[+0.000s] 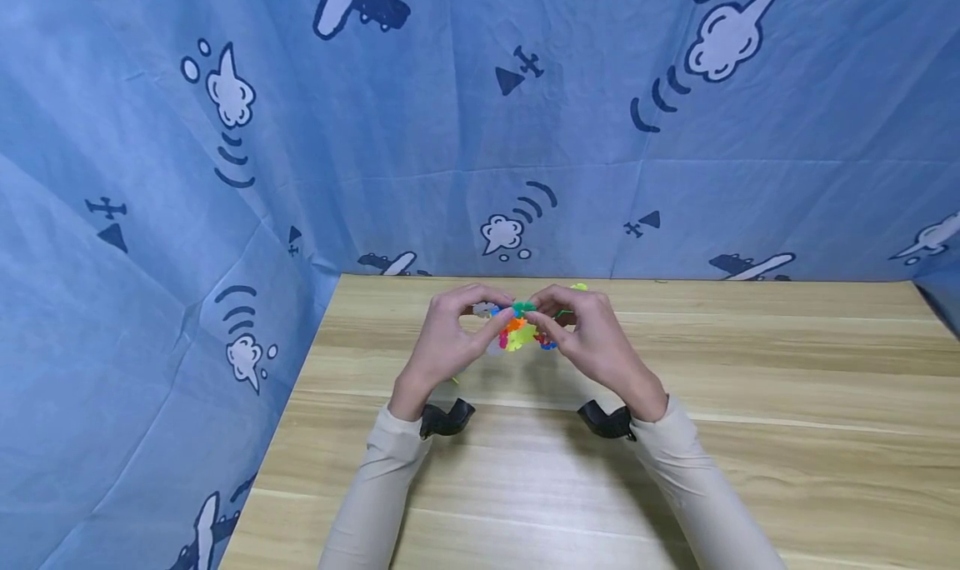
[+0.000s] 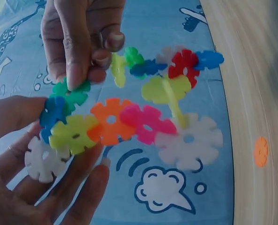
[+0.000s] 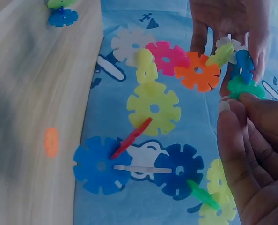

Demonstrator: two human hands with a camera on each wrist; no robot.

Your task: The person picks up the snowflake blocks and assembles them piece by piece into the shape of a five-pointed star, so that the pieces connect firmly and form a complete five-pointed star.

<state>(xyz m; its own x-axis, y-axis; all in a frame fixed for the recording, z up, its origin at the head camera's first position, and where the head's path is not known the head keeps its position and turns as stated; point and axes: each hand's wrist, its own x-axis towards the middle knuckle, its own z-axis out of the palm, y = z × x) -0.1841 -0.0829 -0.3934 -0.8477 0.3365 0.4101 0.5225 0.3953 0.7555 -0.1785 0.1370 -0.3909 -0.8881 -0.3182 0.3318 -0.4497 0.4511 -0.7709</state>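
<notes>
My left hand [image 1: 450, 337] holds one end of a chain of notched plastic snowflake discs, its thumb against a blue disc [image 2: 53, 114]. Between thumb and fingers, my right hand [image 1: 600, 341] pinches a green snowflake disc [image 3: 245, 89], which meets that blue one edge to edge. From there the chain runs through a yellow disc [image 2: 73, 135], an orange disc [image 2: 112, 121], a pink disc [image 2: 148, 124] and a whitish disc [image 2: 189, 143]. Farther along hang a larger yellow disc [image 3: 154, 108], a red disc [image 3: 131, 138] and blue discs [image 3: 101, 165]. A white disc [image 2: 46, 158] sits by my left fingers.
Both hands are raised over the wooden table [image 1: 525, 487]. A loose orange disc [image 3: 51, 142] lies on it, and joined green and blue discs [image 3: 63, 18] show farther off. Blue patterned cloth [image 1: 450, 137] hangs behind the table and on its left.
</notes>
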